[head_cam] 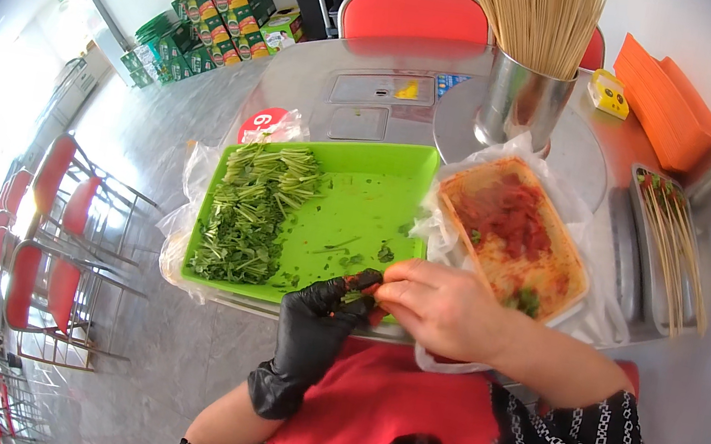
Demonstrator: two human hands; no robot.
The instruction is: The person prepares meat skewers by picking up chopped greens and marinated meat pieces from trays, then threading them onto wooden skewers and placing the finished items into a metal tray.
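My left hand (314, 330), in a black glove, holds a small bundle of green stalks and red marinated meat (359, 287) over the tray's front edge. My bare right hand (443, 306) pinches the bundle from the other side; its fingers partly hide it, and no skewer can be made out there. Cut leafy greens (251, 219) are heaped along the left of the bright green tray (358, 205), with loose bits scattered on its floor. To the right, a plastic-lined container (571, 270) holds red marinated meat slices (510, 215), with a green sprig near its front.
Bamboo skewers (535, 13) stand in a steel canister (528, 103) behind the trays. Filled skewers (670, 237) lie in a steel tray (696, 276) at right, near a second skewer holder (709, 191) and orange stacked trays (660, 106). Red chairs (21, 284) stand left.
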